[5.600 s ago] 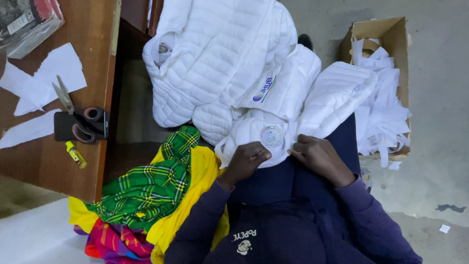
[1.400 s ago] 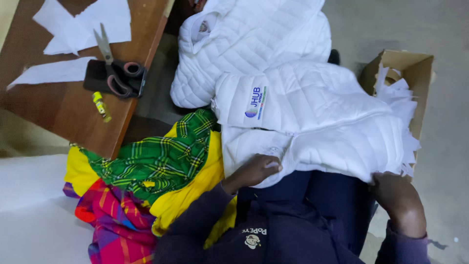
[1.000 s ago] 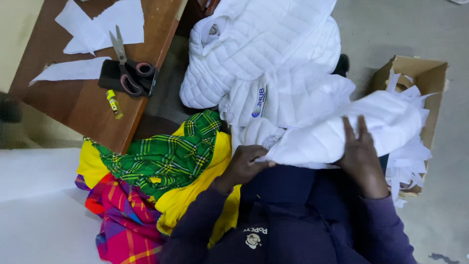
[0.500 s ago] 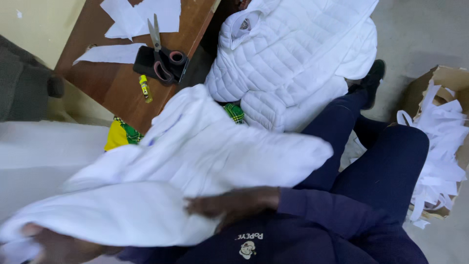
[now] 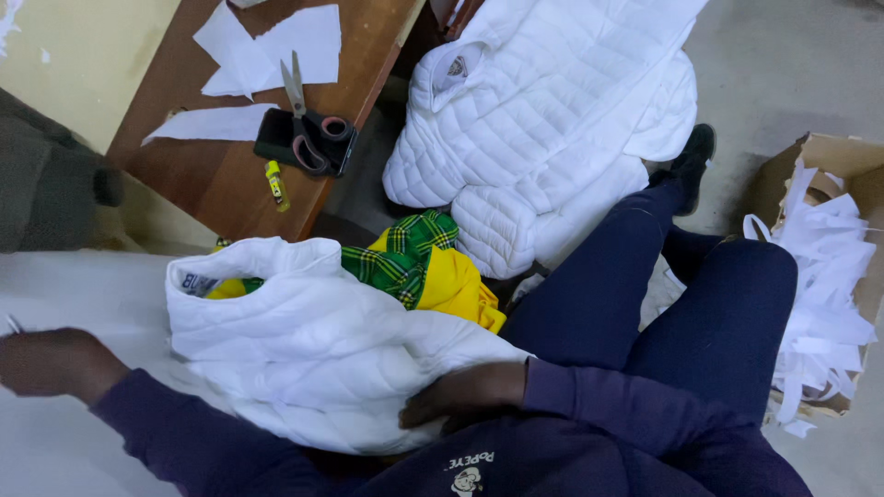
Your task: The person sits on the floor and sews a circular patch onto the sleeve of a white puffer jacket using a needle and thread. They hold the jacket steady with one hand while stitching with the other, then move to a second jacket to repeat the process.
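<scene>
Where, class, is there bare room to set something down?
Free: the pale surface left of the white quilted piece, and the grey floor between the white jacket and the cardboard box. Crowded: the wooden table with paper and scissors.
</scene>
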